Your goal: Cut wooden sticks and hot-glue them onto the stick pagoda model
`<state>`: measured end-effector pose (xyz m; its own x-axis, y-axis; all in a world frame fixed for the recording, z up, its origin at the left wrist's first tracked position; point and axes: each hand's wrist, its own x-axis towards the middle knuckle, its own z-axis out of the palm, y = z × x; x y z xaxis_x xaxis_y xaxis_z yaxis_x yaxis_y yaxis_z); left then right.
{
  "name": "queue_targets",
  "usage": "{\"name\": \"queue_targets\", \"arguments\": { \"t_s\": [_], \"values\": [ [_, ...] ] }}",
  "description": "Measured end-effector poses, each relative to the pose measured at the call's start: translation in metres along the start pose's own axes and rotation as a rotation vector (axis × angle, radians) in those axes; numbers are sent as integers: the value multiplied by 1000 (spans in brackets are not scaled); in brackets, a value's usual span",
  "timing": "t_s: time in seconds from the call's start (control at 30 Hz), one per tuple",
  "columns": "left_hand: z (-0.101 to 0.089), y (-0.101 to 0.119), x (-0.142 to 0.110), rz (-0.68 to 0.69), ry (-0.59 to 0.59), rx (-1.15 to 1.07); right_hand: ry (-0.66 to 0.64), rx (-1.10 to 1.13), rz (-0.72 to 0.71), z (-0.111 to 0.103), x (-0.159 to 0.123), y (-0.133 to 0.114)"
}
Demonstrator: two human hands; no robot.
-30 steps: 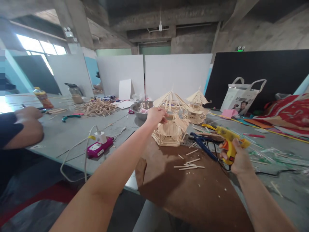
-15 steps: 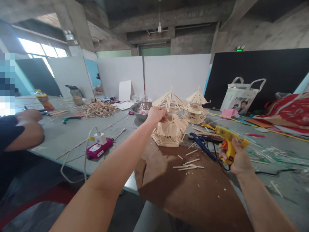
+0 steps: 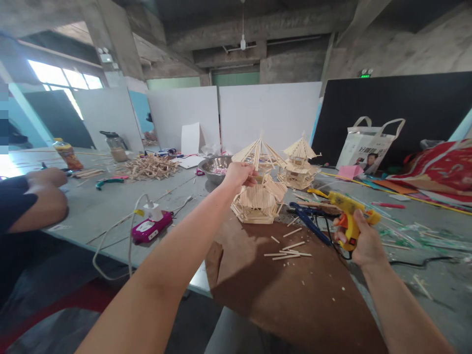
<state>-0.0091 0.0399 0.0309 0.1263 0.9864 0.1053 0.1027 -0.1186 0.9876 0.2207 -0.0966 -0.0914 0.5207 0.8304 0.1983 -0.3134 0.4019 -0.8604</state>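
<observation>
My left hand [image 3: 239, 176] is stretched out with its fingers pinched together at the top of a small pavilion model [image 3: 256, 204] built from thin wooden sticks. Whatever is between those fingertips is too small to make out. In my right hand [image 3: 365, 241] is a yellow hot glue gun [image 3: 348, 216], its nozzle pointing left toward the model. Behind the pavilion stand a cone-shaped stick roof frame [image 3: 261, 147] and a finished-looking tiered pavilion [image 3: 300, 164]. Several loose short sticks [image 3: 289, 253] lie in front on a brown board [image 3: 295, 300].
Blue pliers [image 3: 309, 221] lie between the model and glue gun. A metal bowl [image 3: 212, 172], a heap of sticks [image 3: 151, 168] and a purple power strip [image 3: 152, 228] are to the left. Another person's arm [image 3: 47, 196] rests at the far left; a white bag [image 3: 363, 147] stands back right.
Both hands stay almost exactly where they were, the left at the pavilion's top and the right around the glue gun. The view has shifted very slightly.
</observation>
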Motion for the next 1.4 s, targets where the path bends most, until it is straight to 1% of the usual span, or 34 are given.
{"name": "queue_targets", "arguments": {
  "t_s": [0.2, 0.43, 0.73, 1.03, 1.4],
  "values": [
    [-3, -2, 3, -9, -37, -30, -7, 0, -8, -1, 1, 1],
    [-7, -2, 7, -68, -63, -91, -9, -7, -30, -1, 0, 1],
    [-7, -1, 6, -111, -48, -94, -11, -4, -24, -1, 0, 1],
    [-6, 1, 5, -113, -43, -89, -5, -13, -41, -1, 0, 0],
    [-7, 0, 8, -116, -70, -121, -25, -7, -41, 0, -1, -1]
  ]
}}
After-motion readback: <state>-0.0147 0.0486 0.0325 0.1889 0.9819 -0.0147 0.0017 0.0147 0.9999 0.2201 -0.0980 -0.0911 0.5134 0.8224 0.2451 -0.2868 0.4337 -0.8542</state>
